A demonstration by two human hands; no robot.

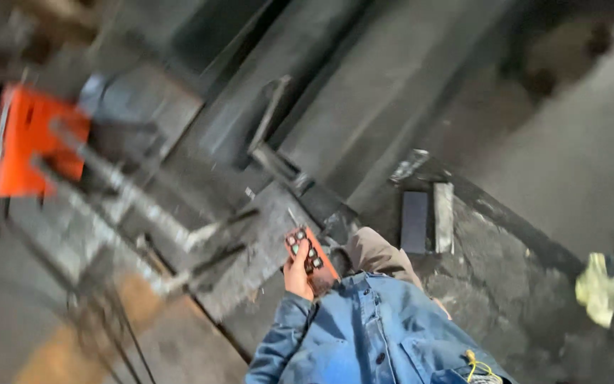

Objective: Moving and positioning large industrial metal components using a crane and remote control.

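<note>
place: metal workshop | evidence: long steel beams (364,92), orange machine (26,142), grimy concrete floor (506,263)

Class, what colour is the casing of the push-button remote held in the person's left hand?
Orange, with dark round buttons, on the remote in the left hand; head view.

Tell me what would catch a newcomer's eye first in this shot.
Probably the orange machine at the far left, bright against the dark steel beams across the top. Next, the orange push-button remote held in the left hand at bottom centre, above the blue denim jacket. A pale yellow rag lies at the right edge.
</note>
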